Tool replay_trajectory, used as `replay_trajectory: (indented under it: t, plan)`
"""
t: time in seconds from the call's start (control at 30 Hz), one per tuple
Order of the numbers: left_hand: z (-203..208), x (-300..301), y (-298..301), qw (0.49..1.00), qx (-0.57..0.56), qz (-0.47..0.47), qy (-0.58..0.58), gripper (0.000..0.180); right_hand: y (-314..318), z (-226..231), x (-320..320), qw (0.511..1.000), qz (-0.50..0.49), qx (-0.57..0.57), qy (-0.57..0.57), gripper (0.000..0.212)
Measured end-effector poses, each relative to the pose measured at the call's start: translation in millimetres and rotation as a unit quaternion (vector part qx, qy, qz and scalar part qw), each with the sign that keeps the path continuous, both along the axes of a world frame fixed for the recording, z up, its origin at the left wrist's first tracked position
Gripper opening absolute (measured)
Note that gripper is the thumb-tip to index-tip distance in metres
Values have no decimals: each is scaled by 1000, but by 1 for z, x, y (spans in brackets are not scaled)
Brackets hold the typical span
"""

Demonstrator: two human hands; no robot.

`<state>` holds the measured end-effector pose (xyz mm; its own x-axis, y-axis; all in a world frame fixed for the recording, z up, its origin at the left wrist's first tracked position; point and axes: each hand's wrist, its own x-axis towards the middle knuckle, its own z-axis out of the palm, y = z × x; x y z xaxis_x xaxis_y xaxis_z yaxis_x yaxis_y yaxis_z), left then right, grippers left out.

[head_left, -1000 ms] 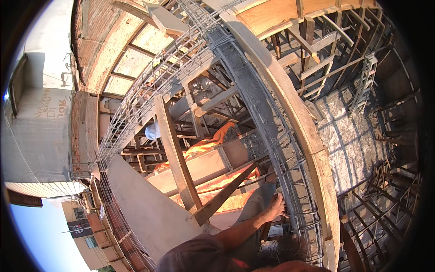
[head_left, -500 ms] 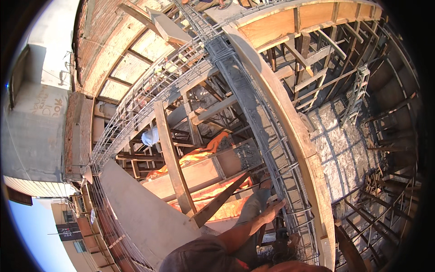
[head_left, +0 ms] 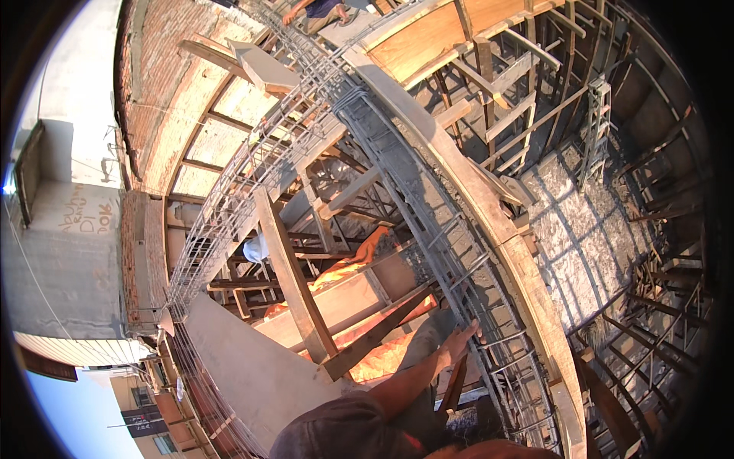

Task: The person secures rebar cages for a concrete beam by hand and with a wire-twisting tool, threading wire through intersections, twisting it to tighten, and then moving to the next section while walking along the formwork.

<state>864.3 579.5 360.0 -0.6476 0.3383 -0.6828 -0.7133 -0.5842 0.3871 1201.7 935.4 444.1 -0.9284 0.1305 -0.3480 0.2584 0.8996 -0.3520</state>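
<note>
My left hand [head_left: 457, 346] reaches up from a dark sleeve at the lower edge. Its fingers close over the left edge of a long rebar cage [head_left: 501, 344], though the fingertips are small and partly hidden. The cage runs along a beam form. Grey, wet-looking concrete [head_left: 428, 172] fills its farther stretch, while the bars nearer me stand exposed. Along its right side goes a curved wooden form board [head_left: 527, 287]. My grey trouser leg [head_left: 420, 344] shows beyond the left forearm. Of my right arm only a strip of skin appears at the bottom edge; that hand is out of sight.
A loose plank [head_left: 294, 279] and a pale panel [head_left: 252, 348] lie left of the beam, above an orange sheet [head_left: 375, 359]. Timber props [head_left: 527, 99] and a ladder [head_left: 596, 130] stand over a lower floor at right. Another person [head_left: 325, 9] is at the far end.
My view has shifted and turned a little, so the beam and ladder sit differently. My left hand stays at the cage's edge. More of the person at the far end shows.
</note>
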Motion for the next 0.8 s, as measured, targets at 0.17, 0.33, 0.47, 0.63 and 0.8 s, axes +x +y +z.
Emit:
replay_trajectory:
  t: [0.17, 0.33, 0.47, 0.63, 0.8]
  plan:
    - [0, 0, 3, 1000, -3, 11, 24, 37, -62, 25, -90, 964, -128, -72, -223, 61]
    - [-4, 4, 1, 999, -32, 7, -3, 37, -83, 25, -124, 955, -122, -80, -257, 56]
    - [2, 0, -4, 997, 8, 20, 73, 48, -85, 22, -126, 951, -125, -74, -274, 52]
    - [8, 1, 2, 989, 109, 78, 60, 73, -95, 23, -136, 941, -133, -80, -300, 48]
    - [7, 8, 3, 986, 155, 43, 41, 70, -99, 25, -133, 921, -141, -80, -354, 48]
